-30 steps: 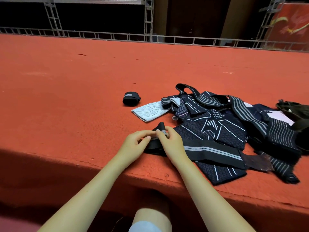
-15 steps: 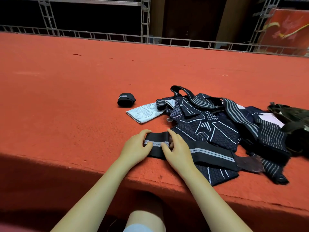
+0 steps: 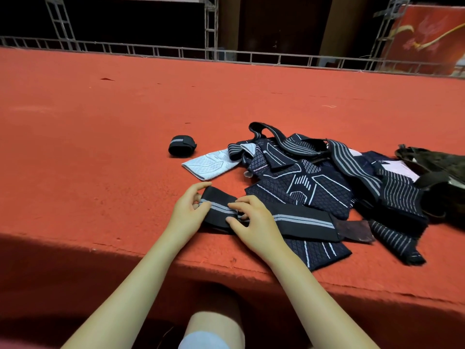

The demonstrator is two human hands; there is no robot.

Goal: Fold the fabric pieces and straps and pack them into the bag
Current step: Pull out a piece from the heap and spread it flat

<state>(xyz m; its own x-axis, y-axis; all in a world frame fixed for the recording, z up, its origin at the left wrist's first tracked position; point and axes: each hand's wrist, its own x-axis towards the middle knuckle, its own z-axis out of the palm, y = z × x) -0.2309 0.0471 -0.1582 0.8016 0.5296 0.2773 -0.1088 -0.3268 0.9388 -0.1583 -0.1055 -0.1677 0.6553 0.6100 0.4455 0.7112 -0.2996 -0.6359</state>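
Black strap (image 3: 289,220) lies along the red bench's (image 3: 100,147) near edge; we pinch its folded end with both hands, left (image 3: 187,215) and right (image 3: 254,222). Rolled strap (image 3: 181,146), fabric pile (image 3: 314,177) and bag (image 3: 437,172) sit behind.

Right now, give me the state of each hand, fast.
Left hand: fingers curled round the folded end of the black strap, holding it.
Right hand: fingers pinching the same strap beside the fold.

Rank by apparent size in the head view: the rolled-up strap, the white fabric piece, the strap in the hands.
1. Strap in the hands, largest, though nearest the camera.
2. White fabric piece, partly tucked under the pile.
3. Rolled-up strap, smallest.
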